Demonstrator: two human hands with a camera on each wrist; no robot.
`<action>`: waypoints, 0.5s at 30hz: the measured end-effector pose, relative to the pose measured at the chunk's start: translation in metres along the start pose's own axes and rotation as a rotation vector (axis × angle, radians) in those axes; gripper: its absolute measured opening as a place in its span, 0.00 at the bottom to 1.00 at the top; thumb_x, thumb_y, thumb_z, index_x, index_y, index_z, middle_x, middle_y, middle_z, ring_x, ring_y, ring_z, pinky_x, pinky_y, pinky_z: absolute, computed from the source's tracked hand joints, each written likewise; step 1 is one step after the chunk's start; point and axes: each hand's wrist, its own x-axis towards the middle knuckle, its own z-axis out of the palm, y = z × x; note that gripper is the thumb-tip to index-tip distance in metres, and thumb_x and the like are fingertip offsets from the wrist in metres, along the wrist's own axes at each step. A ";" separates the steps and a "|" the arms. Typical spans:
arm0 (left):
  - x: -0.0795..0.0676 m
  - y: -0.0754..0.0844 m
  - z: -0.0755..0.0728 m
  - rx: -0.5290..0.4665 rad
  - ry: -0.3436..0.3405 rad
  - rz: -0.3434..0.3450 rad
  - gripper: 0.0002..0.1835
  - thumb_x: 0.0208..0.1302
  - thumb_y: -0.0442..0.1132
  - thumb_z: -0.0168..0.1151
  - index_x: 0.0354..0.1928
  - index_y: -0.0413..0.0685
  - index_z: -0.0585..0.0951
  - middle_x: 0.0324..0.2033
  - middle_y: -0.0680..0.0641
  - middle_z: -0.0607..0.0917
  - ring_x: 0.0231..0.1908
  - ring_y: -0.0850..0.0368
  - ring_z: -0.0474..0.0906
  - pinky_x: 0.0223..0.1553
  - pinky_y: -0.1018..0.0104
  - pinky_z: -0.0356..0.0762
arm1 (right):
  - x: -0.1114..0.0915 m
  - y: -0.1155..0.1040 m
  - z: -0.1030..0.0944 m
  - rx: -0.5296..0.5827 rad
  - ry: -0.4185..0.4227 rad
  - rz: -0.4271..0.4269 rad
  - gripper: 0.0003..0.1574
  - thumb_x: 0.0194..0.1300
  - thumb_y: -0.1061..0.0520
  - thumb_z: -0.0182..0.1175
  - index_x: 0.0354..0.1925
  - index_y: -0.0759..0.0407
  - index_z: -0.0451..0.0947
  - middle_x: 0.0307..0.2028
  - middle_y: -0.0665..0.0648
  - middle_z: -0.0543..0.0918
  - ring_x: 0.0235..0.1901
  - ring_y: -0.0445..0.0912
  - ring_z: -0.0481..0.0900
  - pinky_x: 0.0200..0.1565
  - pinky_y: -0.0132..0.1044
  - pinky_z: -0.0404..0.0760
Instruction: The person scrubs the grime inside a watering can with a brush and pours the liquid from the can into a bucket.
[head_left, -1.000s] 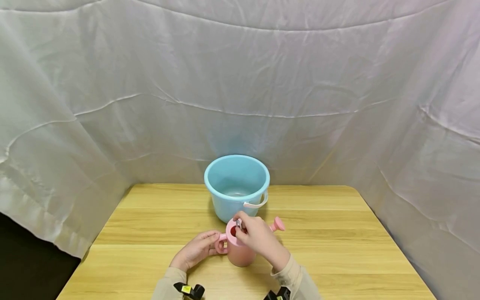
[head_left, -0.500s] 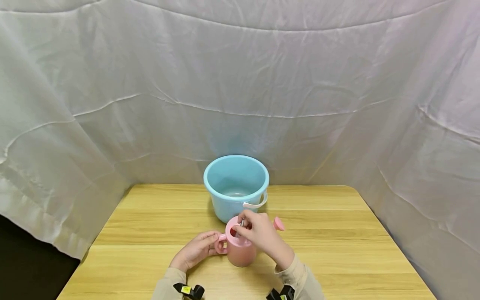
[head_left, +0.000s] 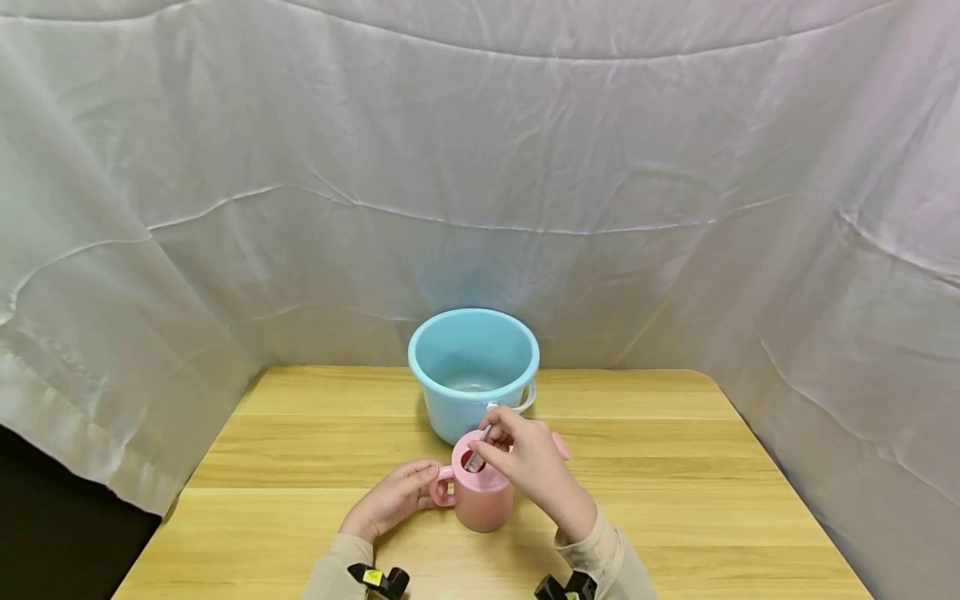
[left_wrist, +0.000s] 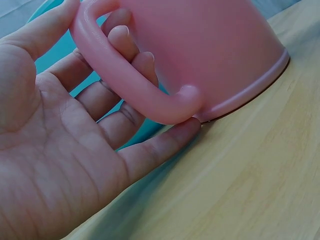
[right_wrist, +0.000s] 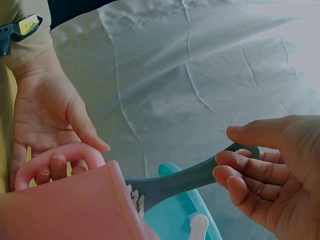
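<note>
A pink watering can (head_left: 483,508) stands upright on the wooden table, its opening on top and its spout to the right, partly behind the right hand. My left hand (head_left: 399,496) holds the can's handle (left_wrist: 117,70), fingers passing through the loop. In my right hand (head_left: 531,467), thumb and fingers pinch the end of a brush's grey handle. The brush (right_wrist: 175,185) slants down into the can's opening; in the right wrist view, pale bristles (right_wrist: 135,197) show at the rim. The rest of its head is hidden inside the can.
Right behind the can stands a light blue bucket (head_left: 450,417) with a white handle (head_left: 527,402) hanging at its right front. A pale grey cloth (head_left: 480,167) surrounds the table (head_left: 675,500) at the back and sides.
My right hand has shifted slightly right and pulled back from the opening, and more of the brush handle shows. The left hand and the can have stayed in place.
</note>
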 end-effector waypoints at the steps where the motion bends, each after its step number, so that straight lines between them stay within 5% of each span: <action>1: 0.000 0.000 0.000 -0.001 0.000 0.001 0.17 0.79 0.43 0.39 0.33 0.53 0.77 0.40 0.53 0.82 0.48 0.58 0.82 0.60 0.56 0.78 | 0.000 0.000 0.000 -0.001 -0.001 -0.001 0.13 0.53 0.62 0.71 0.34 0.61 0.77 0.22 0.51 0.84 0.24 0.32 0.75 0.27 0.26 0.79; 15: 0.000 0.000 0.000 -0.003 0.002 -0.014 0.17 0.79 0.42 0.39 0.34 0.53 0.76 0.37 0.54 0.82 0.48 0.58 0.82 0.61 0.56 0.77 | -0.006 0.010 0.011 -0.082 -0.148 0.053 0.11 0.56 0.58 0.71 0.31 0.56 0.75 0.19 0.48 0.81 0.20 0.28 0.69 0.23 0.21 0.72</action>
